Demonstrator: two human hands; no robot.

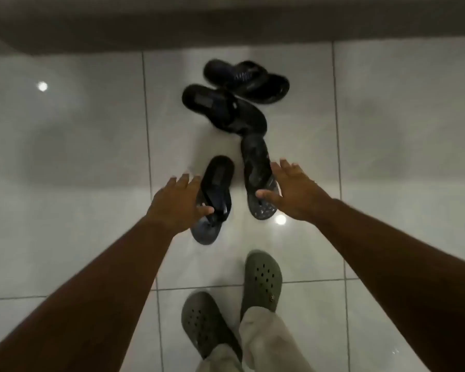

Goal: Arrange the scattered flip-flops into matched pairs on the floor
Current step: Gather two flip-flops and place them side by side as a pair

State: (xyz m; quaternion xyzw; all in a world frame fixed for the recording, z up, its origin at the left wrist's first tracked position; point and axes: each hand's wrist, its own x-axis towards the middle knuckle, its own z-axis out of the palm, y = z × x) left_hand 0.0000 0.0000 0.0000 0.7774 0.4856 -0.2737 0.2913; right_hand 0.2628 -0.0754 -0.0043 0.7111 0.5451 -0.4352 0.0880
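Observation:
Several black flip-flops lie scattered on the white tiled floor (91,157). The near-left flip-flop (215,189) points away from me, and my left hand (179,204) hovers open over its left side, thumb across the strap. To its right lies the near-right flip-flop (257,170), with my right hand (293,187) open beside it, thumb over its toe end. Farther back sit a middle flip-flop (223,108), lying at an angle, and a far flip-flop (249,80). Neither hand grips anything.
My two feet in olive-green clogs, the left clog (203,322) and the right clog (263,280), stand just below the flip-flops. A dark wall base (226,25) runs along the top. Glossy tiles with light reflections spread to both sides.

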